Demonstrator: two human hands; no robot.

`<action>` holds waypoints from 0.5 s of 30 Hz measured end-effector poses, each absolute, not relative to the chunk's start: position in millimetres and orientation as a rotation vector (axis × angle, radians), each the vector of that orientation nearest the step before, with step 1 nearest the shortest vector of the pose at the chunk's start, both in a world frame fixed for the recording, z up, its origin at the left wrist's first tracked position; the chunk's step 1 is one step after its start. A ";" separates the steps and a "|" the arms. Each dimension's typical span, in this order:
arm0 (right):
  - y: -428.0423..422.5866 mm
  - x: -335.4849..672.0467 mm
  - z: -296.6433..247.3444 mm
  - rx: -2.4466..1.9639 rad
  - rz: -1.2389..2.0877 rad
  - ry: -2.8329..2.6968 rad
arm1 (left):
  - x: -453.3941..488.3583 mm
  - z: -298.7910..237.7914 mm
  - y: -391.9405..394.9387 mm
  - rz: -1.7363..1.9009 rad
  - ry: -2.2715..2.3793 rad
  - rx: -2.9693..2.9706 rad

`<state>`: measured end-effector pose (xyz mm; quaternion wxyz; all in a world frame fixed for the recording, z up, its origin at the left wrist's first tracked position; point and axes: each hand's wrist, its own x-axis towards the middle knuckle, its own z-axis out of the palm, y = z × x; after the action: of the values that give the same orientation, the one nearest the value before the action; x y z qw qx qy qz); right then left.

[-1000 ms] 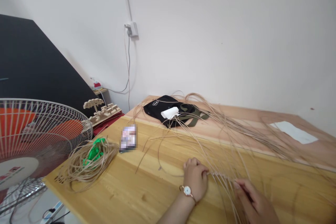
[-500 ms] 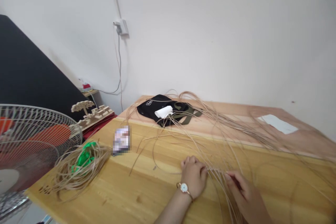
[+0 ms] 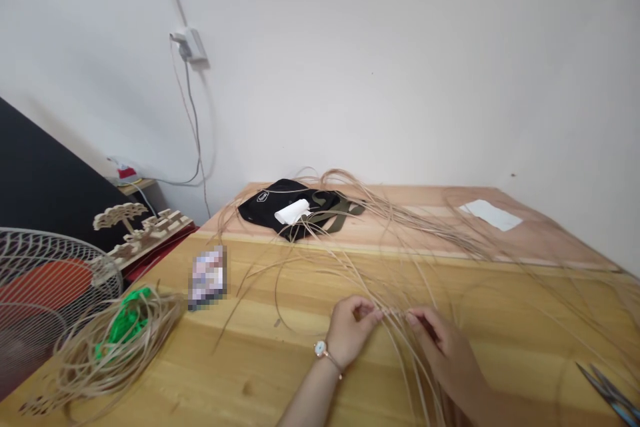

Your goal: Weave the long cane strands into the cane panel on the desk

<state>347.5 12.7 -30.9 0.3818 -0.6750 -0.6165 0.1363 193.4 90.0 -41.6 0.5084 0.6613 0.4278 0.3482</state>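
Thin tan rattan strands point(image 3: 417, 373) cross one another between my two hands and run back over the table and toward me. My left hand point(image 3: 350, 328), with a watch point(image 3: 321, 349) on its wrist, pinches the crossing strands from the left with thumb and forefinger. From the right, my right hand point(image 3: 443, 340) pinches the same crossing a short way off. The fingertips partly cover the strands where they meet.
A coil of rattan with a green tie point(image 3: 127, 320) lies at the left table edge by a fan point(image 3: 50, 280). A black bag point(image 3: 267, 203), a white paper roll point(image 3: 293, 211) and a paper sheet point(image 3: 493, 214) lie farther back. Scissors point(image 3: 607, 390) lie at right.
My left hand has gone from lying over the strands to a thumb-and-finger pinch. The view has swung right, so scissors now show. My right hand keeps its pinch.
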 end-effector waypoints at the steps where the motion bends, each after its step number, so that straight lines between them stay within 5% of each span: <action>1: 12.1 346.9 -29.7 -1.721 0.353 -1.583 | 193.9 -41.9 90.0 0.845 1.008 1.545; 15: 10.3 340.8 -23.3 -1.704 0.455 -1.647 | 194.8 -38.5 89.6 0.860 0.831 1.127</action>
<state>340.8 10.3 -23.3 0.3564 -0.6598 -0.6377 0.1761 194.8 89.6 -38.5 0.6809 0.5024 0.3703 0.3832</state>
